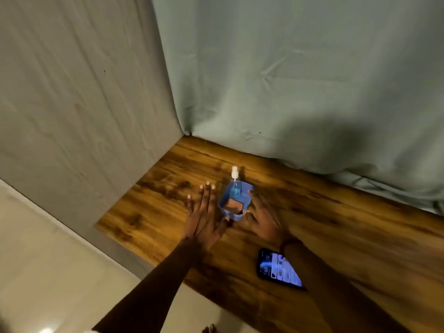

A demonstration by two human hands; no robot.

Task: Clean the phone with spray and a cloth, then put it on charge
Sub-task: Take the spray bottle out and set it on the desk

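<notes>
Both hands, left (pixel 204 212) and right (pixel 262 219), flank the blue tray (pixel 236 204) holding the spray bottle (pixel 234 183) (each grip spread, empty), likely to steady it, phone (pixel 278 269) lying nearer.

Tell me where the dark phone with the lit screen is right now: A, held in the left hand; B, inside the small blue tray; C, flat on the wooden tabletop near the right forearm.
C: the dark phone with the lit screen lies flat on the wooden tabletop, beside the right forearm.
</notes>
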